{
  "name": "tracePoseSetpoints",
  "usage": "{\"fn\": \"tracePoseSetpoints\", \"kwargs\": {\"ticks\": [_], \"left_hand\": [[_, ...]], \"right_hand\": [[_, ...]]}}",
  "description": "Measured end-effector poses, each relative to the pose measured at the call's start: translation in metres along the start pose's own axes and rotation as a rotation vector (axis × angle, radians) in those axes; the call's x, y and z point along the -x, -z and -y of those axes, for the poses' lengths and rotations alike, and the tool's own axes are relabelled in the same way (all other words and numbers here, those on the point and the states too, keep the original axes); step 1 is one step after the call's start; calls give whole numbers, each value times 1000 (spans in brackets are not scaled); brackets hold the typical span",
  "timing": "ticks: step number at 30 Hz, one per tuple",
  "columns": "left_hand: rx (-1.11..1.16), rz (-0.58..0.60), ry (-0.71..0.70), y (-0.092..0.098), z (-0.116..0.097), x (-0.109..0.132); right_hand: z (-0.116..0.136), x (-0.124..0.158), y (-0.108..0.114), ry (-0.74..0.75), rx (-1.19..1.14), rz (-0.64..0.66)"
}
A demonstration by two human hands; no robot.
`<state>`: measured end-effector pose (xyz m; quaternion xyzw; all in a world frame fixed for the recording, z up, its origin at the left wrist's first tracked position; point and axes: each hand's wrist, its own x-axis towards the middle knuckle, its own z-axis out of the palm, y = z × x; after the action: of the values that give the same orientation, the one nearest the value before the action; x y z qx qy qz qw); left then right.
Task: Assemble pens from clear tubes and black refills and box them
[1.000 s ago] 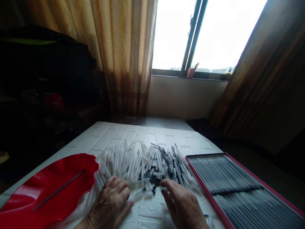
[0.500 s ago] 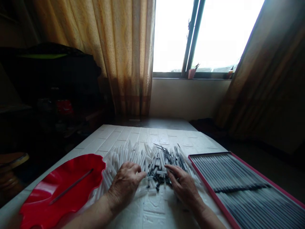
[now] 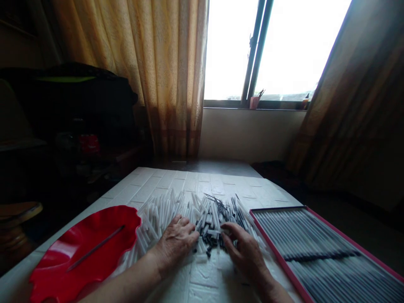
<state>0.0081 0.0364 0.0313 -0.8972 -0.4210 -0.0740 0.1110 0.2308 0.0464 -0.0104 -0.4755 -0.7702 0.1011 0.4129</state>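
A heap of white pen barrels (image 3: 164, 212) mixed with small black pen parts and thin refills (image 3: 217, 210) lies in the middle of the white brick-patterned table (image 3: 202, 181). My left hand (image 3: 176, 242) rests palm down on the near edge of the heap, fingers curled among the white barrels. My right hand (image 3: 244, 248) lies palm down beside it, fingertips in the black parts. Whether either hand holds a piece is hidden by the fingers.
A red wavy-edged plastic dish (image 3: 78, 256) with one thin dark stick (image 3: 96, 247) stands at the left. A red-rimmed flat box (image 3: 325, 252) packed with rows of pens lies at the right. Curtains, a window and dark furniture stand behind the table.
Both hands have slid forward from the near table edge into the heap. The view has shifted slightly, and my forearms now show.
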Motion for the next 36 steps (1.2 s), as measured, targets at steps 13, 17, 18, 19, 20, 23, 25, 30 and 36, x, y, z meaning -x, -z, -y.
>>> {"fn": "tracePoseSetpoints", "kwargs": {"ticks": [13, 17, 18, 19, 20, 23, 25, 30, 36], "left_hand": [[39, 71, 220, 22, -6, 22], [87, 47, 294, 29, -5, 24], [105, 38, 310, 31, -2, 26], [127, 28, 329, 32, 0, 28], [155, 18, 348, 34, 2, 31], [258, -43, 421, 36, 8, 42], [353, -101, 462, 37, 7, 50], [676, -221, 521, 32, -5, 61], [1056, -268, 581, 10, -16, 59]], "right_hand": [[4, 5, 2, 48, 179, 161], [4, 4, 1, 87, 166, 105], [6, 4, 1, 102, 153, 81], [8, 5, 1, 116, 138, 54], [11, 5, 0, 131, 122, 25], [19, 7, -2, 173, 54, -54], [24, 9, -4, 175, -28, -72], [37, 10, -6, 3, -353, 70], [48, 7, -5, -355, -921, 257]]}}
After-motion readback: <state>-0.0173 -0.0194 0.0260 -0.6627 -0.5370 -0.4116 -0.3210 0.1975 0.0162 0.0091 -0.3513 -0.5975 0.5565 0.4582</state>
